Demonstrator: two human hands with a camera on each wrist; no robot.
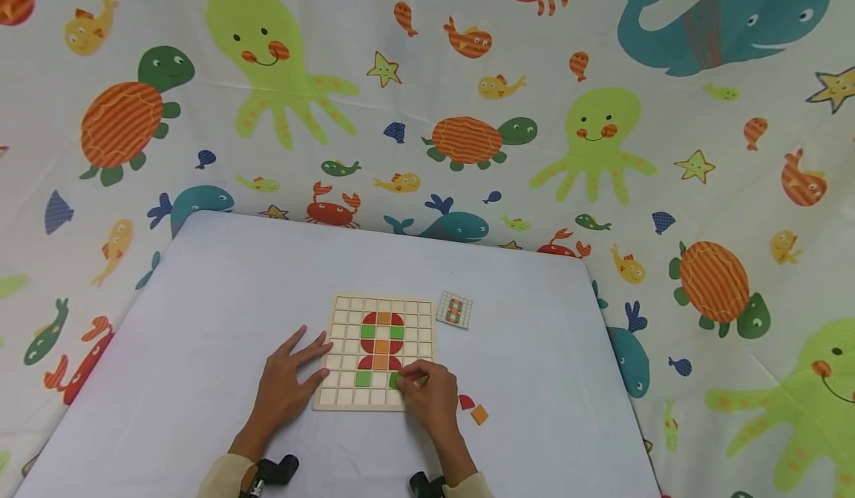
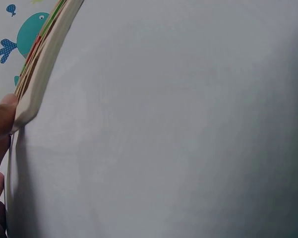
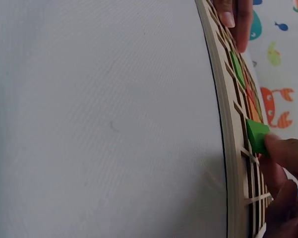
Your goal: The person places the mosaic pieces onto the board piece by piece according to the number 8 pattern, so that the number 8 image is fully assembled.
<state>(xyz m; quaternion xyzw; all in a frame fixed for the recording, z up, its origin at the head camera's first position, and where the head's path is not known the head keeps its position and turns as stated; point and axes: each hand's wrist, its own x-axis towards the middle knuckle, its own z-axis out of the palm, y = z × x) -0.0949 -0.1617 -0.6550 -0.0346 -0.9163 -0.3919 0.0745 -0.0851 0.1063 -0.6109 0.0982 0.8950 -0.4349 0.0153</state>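
Note:
A wooden grid board (image 1: 342, 394) lies on the white table, its middle cells filled with red, orange and green tiles. My right hand (image 1: 430, 398) pinches a green square tile (image 3: 257, 135) between thumb and fingers. In the right wrist view that tile is tilted over a cell near the board's front edge. Another green tile (image 1: 364, 378) lies flat in the same row, further left. My left hand (image 1: 286, 381) rests at the board's left edge with fingers spread, its fingertips and thumb touching the frame.
A small pattern card (image 1: 454, 310) with a printed grid lies off the board's upper right corner. Right of my right hand are a red quarter-round tile (image 1: 466, 402) and an orange square tile (image 1: 480, 414). Behind the table (image 1: 561, 349) hangs a sea-animal curtain (image 1: 414, 60).

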